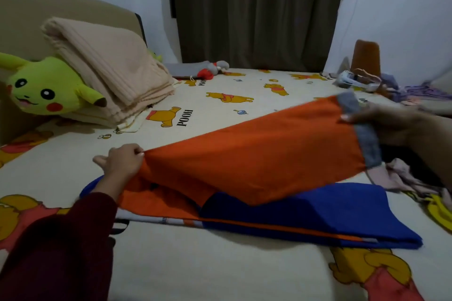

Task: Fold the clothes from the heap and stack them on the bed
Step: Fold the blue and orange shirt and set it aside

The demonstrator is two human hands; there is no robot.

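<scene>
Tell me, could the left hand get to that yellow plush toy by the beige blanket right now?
Probably not yet: the left hand grips the orange garment. The yellow plush toy lies uncovered, bare sheet between.

The left arm wears a long, dark maroon sleeve [61, 244] of soft, plain cloth, loose at the forearm and ending just short of the wrist; the left hand [122, 161] is bare. The right hand [381, 122] is bare too, blurred; no sleeve, ring or watch shows on it.

smooth matt orange cloth garment [256, 154] is stretching between the fingers [137, 150]; beyond them, a ribbed beige blanket [110, 66] is looking soft.
</scene>
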